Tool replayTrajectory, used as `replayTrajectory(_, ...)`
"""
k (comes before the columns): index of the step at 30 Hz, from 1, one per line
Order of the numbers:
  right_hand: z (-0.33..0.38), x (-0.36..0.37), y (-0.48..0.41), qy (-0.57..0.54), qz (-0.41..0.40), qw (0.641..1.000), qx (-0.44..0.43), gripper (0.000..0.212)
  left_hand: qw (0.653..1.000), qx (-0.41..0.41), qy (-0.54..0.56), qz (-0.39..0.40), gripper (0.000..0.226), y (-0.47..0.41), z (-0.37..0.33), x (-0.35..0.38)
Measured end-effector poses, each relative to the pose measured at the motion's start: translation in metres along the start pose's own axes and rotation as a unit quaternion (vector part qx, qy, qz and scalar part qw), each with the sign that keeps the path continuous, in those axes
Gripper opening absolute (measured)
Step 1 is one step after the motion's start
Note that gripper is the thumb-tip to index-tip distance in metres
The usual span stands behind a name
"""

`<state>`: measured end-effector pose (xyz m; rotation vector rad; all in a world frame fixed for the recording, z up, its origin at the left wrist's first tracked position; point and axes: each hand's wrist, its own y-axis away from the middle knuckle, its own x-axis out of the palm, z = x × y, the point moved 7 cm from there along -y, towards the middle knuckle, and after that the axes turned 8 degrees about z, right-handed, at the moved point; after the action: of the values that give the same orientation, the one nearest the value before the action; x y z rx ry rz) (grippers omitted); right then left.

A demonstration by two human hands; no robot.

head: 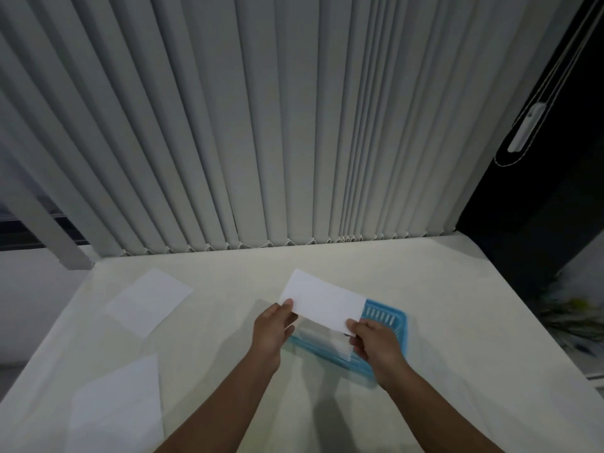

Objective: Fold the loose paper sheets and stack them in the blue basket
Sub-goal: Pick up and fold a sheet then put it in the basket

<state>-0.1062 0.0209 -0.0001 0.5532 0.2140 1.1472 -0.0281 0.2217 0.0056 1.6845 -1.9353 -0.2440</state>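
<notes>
risk of a miss: the folded sheet (pixel 322 304) is held in the air above the blue basket (pixel 387 317) and looks longer than the part of the basket it covers; if it comes down at this angle, an end may catch on the rim and sit propped instead of flat.
risk of unfolding: the sheet is pinched only at its two near corners, so the far edge hangs free; a quick drop could let the fold spring open.
risk to the stack: paper already lies inside the basket (pixel 341 346), just under the right hand; a careless landing could push it askew.
left hand: the left hand (pixel 273 328) is closed narrowly on the sheet's near left corner, thumb on top, the other fingers hidden under the paper.
right hand: the right hand (pixel 376 341) is closed on the near right corner in the same narrow pinch, over the basket's near side.
where the sheet is: raised, tilted, its right end over the basket, not touching it as far as can be told.
what is left: two loose sheets lie flat on the table (pixel 425 273), one far left (pixel 148 300) and one near left (pixel 117 407), both well apart from the basket and seemingly unfolded.
step in hand: likely lowering this sheet onto the stack.
</notes>
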Motion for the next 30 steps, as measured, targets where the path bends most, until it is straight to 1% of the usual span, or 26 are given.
replayTrajectory(3,0.0,-0.011,-0.008,0.027,-0.011,1.0,-0.012,0.012,0.994,0.026,-0.108,-0.014,0.01,-0.005,-0.002,-0.011)
replayTrajectory(6,-0.009,-0.019,-0.014,0.062,-0.027,0.998,-0.01,0.015,0.975,0.074,-0.205,-0.034,0.024,-0.014,-0.013,-0.022)
replayTrajectory(8,-0.017,-0.025,-0.018,0.087,-0.044,0.995,-0.005,0.017,0.958,0.083,-0.271,-0.037,0.03,-0.024,-0.018,-0.027)
replayTrajectory(10,-0.026,-0.029,-0.022,0.111,-0.053,0.992,0.0,0.022,0.932,0.077,-0.352,-0.032,0.024,-0.038,-0.017,-0.031)
replayTrajectory(12,-0.033,-0.032,-0.025,0.124,-0.057,0.991,0.005,0.024,0.904,0.068,-0.422,-0.025,0.028,-0.053,-0.011,-0.035)
replayTrajectory(15,-0.039,-0.032,-0.028,0.123,-0.067,0.99,0.009,0.021,0.854,0.065,-0.517,-0.01,0.032,-0.071,-0.001,-0.035)
replayTrajectory(17,-0.04,-0.032,-0.03,0.13,-0.082,0.988,0.017,0.023,0.833,0.052,-0.551,0.004,0.033,-0.081,0.003,-0.033)
replayTrajectory(21,-0.036,-0.034,-0.032,0.159,-0.1,0.982,0.024,0.031,0.813,0.029,-0.581,0.03,0.037,-0.097,0.005,-0.031)
replayTrajectory(22,-0.034,-0.034,-0.032,0.168,-0.103,0.98,0.018,0.029,0.797,0.026,-0.602,0.04,0.039,-0.1,0.006,-0.031)
replayTrajectory(24,-0.029,-0.033,-0.033,0.175,-0.107,0.979,0.006,0.023,0.751,0.03,-0.655,0.073,0.045,-0.104,0.006,-0.025)
replayTrajectory(25,-0.028,-0.032,-0.033,0.177,-0.108,0.978,0.002,0.022,0.741,0.036,-0.665,0.081,0.048,-0.105,0.006,-0.023)
replayTrajectory(28,-0.023,-0.028,-0.033,0.176,-0.111,0.978,-0.009,0.023,0.726,0.042,-0.682,0.077,0.051,-0.108,0.006,-0.023)
replayTrajectory(30,-0.02,-0.024,-0.034,0.163,-0.107,0.981,-0.012,0.022,0.738,0.04,-0.67,0.07,0.052,-0.11,0.007,-0.026)
